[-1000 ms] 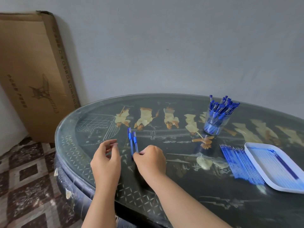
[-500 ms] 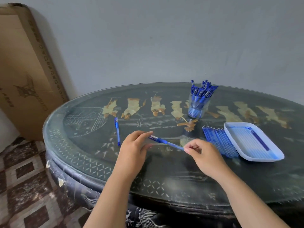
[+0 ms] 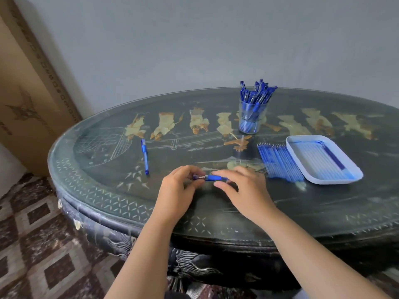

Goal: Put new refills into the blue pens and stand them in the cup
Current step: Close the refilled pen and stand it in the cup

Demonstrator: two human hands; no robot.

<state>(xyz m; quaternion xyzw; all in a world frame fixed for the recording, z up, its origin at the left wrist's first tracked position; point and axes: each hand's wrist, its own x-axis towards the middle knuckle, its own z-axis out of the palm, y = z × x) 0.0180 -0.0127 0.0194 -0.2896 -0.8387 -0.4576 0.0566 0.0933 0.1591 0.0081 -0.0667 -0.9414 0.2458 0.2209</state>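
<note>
Two blue pens are outside the cup. One pen [image 3: 210, 178] is held level over the front part of the table [image 3: 302, 212] between both hands. The left hand [image 3: 179, 188] pinches its left end with curled fingers [image 3: 191, 170] and thumb. The right hand [image 3: 244, 188] has its fingers [image 3: 224, 174] curled over the right part with the thumb below, so only the blue grip section shows between the hands. Whether the pen touches the table I cannot tell. The other pen [image 3: 145, 156] lies flat on the table to the left of the hands, apart from them, running roughly front to back. There is one clear cup [image 3: 251, 120], upright toward the back of the table, and it holds a tight bunch of blue pens [image 3: 257, 93] standing on end and fanned out, too crowded to count. To the right, one row of loose blue refills [image 3: 278, 162] lies side by side on the table, more than a dozen, right against the left rim of one white tray [image 3: 357, 176]. The tray holds a flat layer of further refills, mostly pale, with one darker blue refill [image 3: 333, 157] along its right side. One cardboard box [image 3: 26, 93] leans against the wall left of the table.
</note>
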